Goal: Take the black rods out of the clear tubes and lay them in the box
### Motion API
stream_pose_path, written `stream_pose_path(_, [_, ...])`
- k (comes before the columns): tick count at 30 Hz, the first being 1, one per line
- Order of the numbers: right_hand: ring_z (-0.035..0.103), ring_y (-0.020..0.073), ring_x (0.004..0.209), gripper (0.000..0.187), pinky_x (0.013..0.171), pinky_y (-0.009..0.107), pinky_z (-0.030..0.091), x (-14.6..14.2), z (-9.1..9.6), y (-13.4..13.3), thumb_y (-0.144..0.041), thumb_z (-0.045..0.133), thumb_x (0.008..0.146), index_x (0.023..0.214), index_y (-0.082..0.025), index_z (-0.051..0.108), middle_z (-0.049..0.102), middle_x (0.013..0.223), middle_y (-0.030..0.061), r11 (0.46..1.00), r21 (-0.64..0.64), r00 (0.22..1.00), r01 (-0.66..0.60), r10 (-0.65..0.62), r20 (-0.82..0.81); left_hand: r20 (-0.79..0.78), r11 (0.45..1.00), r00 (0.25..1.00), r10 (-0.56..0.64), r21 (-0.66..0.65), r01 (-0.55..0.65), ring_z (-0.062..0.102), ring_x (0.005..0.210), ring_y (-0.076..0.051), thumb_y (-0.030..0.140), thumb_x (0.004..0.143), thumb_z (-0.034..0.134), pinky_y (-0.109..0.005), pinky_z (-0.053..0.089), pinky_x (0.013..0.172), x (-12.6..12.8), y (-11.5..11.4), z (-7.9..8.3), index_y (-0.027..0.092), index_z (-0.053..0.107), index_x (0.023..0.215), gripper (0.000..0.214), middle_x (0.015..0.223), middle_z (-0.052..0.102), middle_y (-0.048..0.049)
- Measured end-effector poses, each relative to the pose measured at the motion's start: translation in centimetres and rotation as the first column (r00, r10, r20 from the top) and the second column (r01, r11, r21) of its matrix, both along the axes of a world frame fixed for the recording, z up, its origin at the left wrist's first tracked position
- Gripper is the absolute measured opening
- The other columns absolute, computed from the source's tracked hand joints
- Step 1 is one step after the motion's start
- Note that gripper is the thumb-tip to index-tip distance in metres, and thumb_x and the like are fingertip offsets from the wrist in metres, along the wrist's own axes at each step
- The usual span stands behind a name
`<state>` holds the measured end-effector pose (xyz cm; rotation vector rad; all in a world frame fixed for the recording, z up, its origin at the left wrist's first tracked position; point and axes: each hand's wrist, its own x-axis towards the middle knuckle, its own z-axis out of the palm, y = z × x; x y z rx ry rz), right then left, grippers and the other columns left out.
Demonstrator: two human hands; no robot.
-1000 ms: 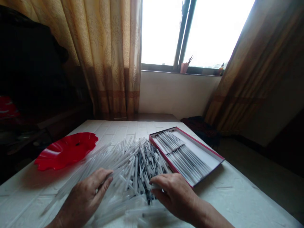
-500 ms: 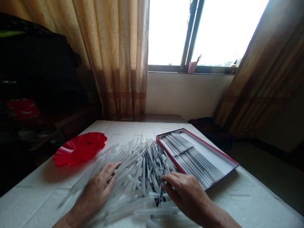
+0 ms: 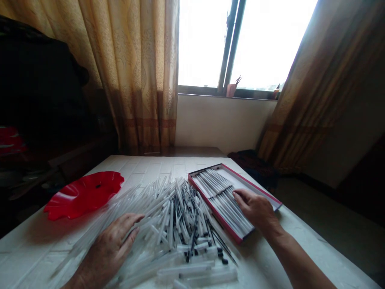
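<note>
A loose heap of clear plastic pen tubes and black refills [image 3: 168, 216] covers the middle of the white table [image 3: 300, 249]. My left hand [image 3: 110, 249] lies flat on the heap's left side, fingers stretched out. To the right stands a shallow red-rimmed box [image 3: 272, 199] with pens laid in neat rows [image 3: 219, 192]. My right hand [image 3: 255, 208] rests in the box, on the near right end of those rows. Its fingers curve down on the pens, and I cannot see whether they hold one.
A red wavy-edged plastic dish [image 3: 82, 193] sits at the table's left. Beyond the table are a window with yellow curtains [image 3: 135, 72], a white wall and dark furniture on the left. The floor drops away past the table's right edge.
My right hand has left the heap's near edge and moved right and forward into the red-rimmed box. My left hand stays on the heap, shifted only slightly.
</note>
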<state>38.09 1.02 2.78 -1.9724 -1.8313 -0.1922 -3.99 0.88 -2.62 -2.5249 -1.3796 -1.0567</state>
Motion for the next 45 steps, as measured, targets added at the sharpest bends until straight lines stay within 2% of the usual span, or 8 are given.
stream_pose_path(12, [0.073,0.0293,0.090,0.024,0.067,0.032,0.044,-2.3,0.8,-1.1,-0.032,0.057,0.091,0.087,-0.024,0.080,0.079,0.095,0.0104,0.944,-0.322,0.983,0.068,-0.010,0.181,-0.045,1.000,0.999,-0.027,-0.006,0.027,0.074,0.099,-0.018,0.048,0.101,0.041,-0.025,0.057,0.088,0.1,-0.3,0.3,0.030,0.066,0.118,0.035,0.110,0.075,-0.0023])
stream_pose_path(19, [0.073,0.0322,0.090,0.022,0.069,0.035,0.047,-3.3,1.1,-1.6,-0.028,0.058,0.091,0.091,-0.015,0.076,0.077,0.098,0.0163,0.925,-0.365,0.966,0.101,-0.004,0.258,-0.066,0.998,0.997,-0.047,0.029,0.049,0.074,0.098,-0.018,0.050,0.102,0.039,-0.022,0.057,0.087,0.2,-0.4,0.4,0.030,0.068,0.118,0.038,0.109,0.076,-0.0025])
stream_pose_path(27, [0.073,0.0321,0.093,0.021,0.070,0.034,0.048,-3.6,1.2,-1.4,-0.022,0.057,0.089,0.091,-0.014,0.076,0.078,0.098,0.0164,0.900,-0.411,0.958,0.144,-0.022,0.287,-0.080,0.996,0.995,-0.064,0.050,0.068,0.074,0.098,-0.017,0.049,0.103,0.038,-0.022,0.057,0.087,0.1,-0.4,0.3,0.030,0.066,0.120,0.037,0.109,0.075,-0.0026])
stream_pose_path(35, [0.074,0.0315,0.085,0.023,0.064,0.033,0.046,-3.3,1.5,-1.4,-0.019,0.053,0.091,0.084,-0.015,0.074,0.078,0.091,0.0162,0.933,-0.339,0.966,0.122,-0.034,0.255,-0.101,0.995,0.993,-0.054,0.073,0.061,0.074,0.098,-0.017,0.049,0.103,0.038,-0.023,0.057,0.087,0.0,-0.5,0.4,0.031,0.065,0.120,0.037,0.110,0.075,-0.0022])
stream_pose_path(38, [0.073,0.0267,0.085,0.026,0.067,0.032,0.046,-4.2,1.8,-1.7,-0.024,0.047,0.096,0.092,-0.018,0.072,0.076,0.098,0.0120,0.966,-0.254,0.975,0.054,0.004,0.221,-0.088,0.993,0.994,-0.067,0.091,0.075,0.075,0.096,-0.017,0.049,0.102,0.040,-0.021,0.057,0.086,0.3,-0.5,0.8,0.031,0.066,0.118,0.036,0.108,0.076,-0.0019])
stream_pose_path(41, [0.071,0.0191,0.083,0.023,0.070,0.028,0.047,-6.5,1.5,-2.8,-0.029,0.048,0.097,0.101,-0.023,0.070,0.073,0.101,0.0047,0.976,-0.157,0.974,-0.150,0.173,0.146,-0.064,0.988,0.992,-0.108,0.107,0.114,0.075,0.092,-0.015,0.048,0.102,0.042,-0.019,0.058,0.083,0.9,-0.8,1.5,0.032,0.068,0.115,0.033,0.103,0.076,-0.0008])
stream_pose_path(43, [0.068,0.0175,0.071,0.020,0.065,0.028,0.048,-8.6,0.9,-3.7,-0.025,0.050,0.093,0.093,-0.020,0.069,0.072,0.087,0.0043,0.896,0.033,0.896,-0.443,0.441,0.048,-0.040,0.986,0.992,-0.123,0.113,0.127,0.075,0.093,-0.016,0.050,0.100,0.046,-0.020,0.059,0.083,1.4,-1.5,2.0,0.032,0.068,0.116,0.033,0.104,0.076,-0.0009])
stream_pose_path(45, [0.066,0.0179,0.065,0.022,0.058,0.027,0.046,-10.7,0.0,-4.7,-0.023,0.049,0.092,0.083,-0.019,0.068,0.069,0.075,0.0040,0.758,0.185,0.777,-0.626,0.628,0.056,-0.009,0.981,0.988,-0.152,0.118,0.152,0.075,0.096,-0.017,0.052,0.097,0.052,-0.021,0.059,0.084,2.0,-2.4,2.4,0.031,0.067,0.120,0.034,0.109,0.076,-0.0021])
